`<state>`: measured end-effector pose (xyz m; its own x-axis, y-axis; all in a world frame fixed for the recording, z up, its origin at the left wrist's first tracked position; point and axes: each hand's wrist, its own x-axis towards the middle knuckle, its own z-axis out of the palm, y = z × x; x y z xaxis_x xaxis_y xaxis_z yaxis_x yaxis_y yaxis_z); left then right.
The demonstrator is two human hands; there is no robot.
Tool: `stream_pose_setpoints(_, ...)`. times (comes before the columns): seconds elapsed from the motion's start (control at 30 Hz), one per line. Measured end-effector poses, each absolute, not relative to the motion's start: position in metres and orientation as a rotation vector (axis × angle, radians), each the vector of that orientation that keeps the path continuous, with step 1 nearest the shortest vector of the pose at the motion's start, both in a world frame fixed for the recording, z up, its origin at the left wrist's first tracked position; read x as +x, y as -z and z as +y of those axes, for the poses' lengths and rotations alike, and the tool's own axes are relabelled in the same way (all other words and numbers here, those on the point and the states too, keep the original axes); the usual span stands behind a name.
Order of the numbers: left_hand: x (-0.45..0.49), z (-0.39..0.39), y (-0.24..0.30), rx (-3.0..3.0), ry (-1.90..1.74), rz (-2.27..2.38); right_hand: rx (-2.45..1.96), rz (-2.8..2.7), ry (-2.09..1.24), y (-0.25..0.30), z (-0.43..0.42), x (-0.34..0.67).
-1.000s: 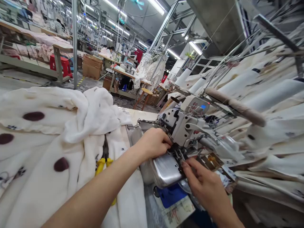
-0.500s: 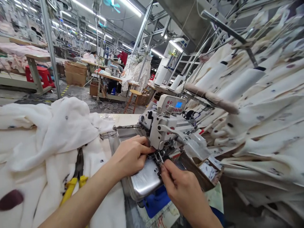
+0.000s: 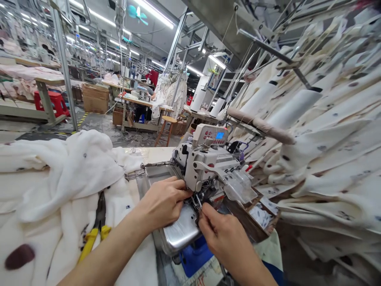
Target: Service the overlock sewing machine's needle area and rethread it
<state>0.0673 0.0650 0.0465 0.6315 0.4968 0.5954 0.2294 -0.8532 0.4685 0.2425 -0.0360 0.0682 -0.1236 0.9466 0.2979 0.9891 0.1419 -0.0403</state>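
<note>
An overlock sewing machine (image 3: 205,161) with a small lit blue display stands in front of me. My left hand (image 3: 166,202) reaches over its metal bed plate (image 3: 182,230), index finger and thumb closed together under the machine head by the needle area. What those fingers hold, if anything, is hidden. From the other side, my right hand (image 3: 222,232) pinches a slim silvery metal tool (image 3: 198,198), whose tip points up into the mechanism just right of my left fingertips. The tool's exact kind is too small to tell.
Yellow-handled pliers (image 3: 101,214) lie on white spotted fabric (image 3: 68,171) at the left. A cardboard box (image 3: 262,218) with scraps sits right of the machine. White thread cones (image 3: 297,107) and hanging pale fabric (image 3: 333,167) crowd the right side. A wooden stool (image 3: 166,129) stands beyond.
The view has shifted slightly, so the machine sits a little lower and further left. Both hands keep nearly the same places at the needle area, with the tool still in my right fingers.
</note>
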Motion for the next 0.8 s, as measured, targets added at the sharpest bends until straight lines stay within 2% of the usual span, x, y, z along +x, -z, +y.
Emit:
stream_pose_setpoints(0.23,0.070,0.066,-0.040,2.316,-1.198,0.673,-1.770,-2.107,0.396,-0.057,-0.051,0.246)
stream_pose_setpoints(0.6,0.069,0.066,-0.040,2.309,-1.229,0.604,-1.815,-2.092,0.397,-0.055,-0.054,0.246)
stream_pose_setpoints(0.8,0.070,0.068,-0.038,2.322,-1.210,0.600,-1.757,-2.071,0.520,-0.056,-0.053,0.243)
